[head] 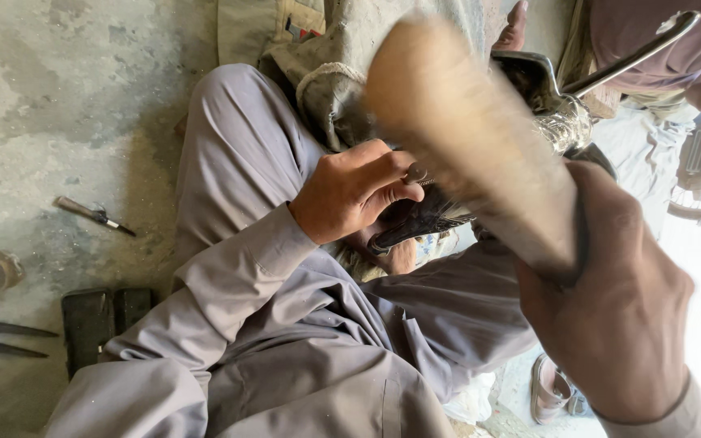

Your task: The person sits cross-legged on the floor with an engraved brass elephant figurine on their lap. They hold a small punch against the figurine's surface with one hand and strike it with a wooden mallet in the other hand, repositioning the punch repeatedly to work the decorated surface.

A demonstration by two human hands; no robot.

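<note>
My right hand (618, 316) grips the lower end of a thick wooden handle (464, 130), which is raised and blurred in front of the camera. My left hand (350, 191) pinches a small metal piece (415, 173) against a dark curved workpiece (419, 223) resting over my lap. Both arms are in grey sleeves. What lies under my left palm is hidden.
I sit on a concrete floor (58, 105) with a small tool (95, 215), dark blocks (103, 320) and metal rods (2, 337) on the left. A cloth sack (334, 73) and a metal stand (561, 105) are ahead. Another person sits at top right; a sandalled foot (549, 389) is below.
</note>
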